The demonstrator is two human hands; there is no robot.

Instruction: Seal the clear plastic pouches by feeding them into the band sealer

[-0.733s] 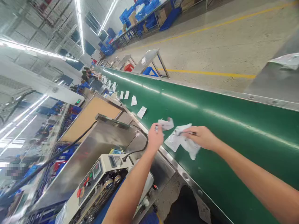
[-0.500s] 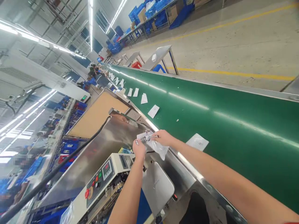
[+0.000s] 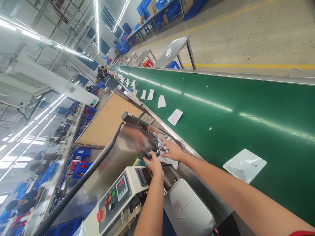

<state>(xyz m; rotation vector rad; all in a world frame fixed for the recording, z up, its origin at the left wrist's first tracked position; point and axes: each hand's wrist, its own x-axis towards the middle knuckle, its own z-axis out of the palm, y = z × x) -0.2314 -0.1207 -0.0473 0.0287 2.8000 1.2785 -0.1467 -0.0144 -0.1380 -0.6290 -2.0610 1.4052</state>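
Observation:
My right hand [image 3: 175,150] lies over a pile of small white and dark parts [image 3: 161,144], its fingers stretched out. Beneath its palm is a clear-and-white plastic pouch [image 3: 171,161]; the hand partly covers it. My left hand [image 3: 155,165] reaches to the near side of the same pile, fingers apart, with nothing visible in them. The small parts are too crowded to tell their kind. Under my left forearm stands a beige sealing machine [image 3: 134,182] with a lit red display, knobs and coloured buttons. Beside it is a metal plate [image 3: 189,208] marked with an arrow.
A green conveyor belt [image 3: 204,108] runs along the right, carrying a white pouch [image 3: 244,166] near me and several smaller ones farther off. A black cable [image 3: 93,170] crosses the left side. Behind the pile stands a tan board [image 3: 108,118]. People work far down the line.
Both hands have gone from holding the pouch up to lying at the pile, fingers spread. The pouch now rests under my right hand. The camera view has shifted, showing more of the metal plate.

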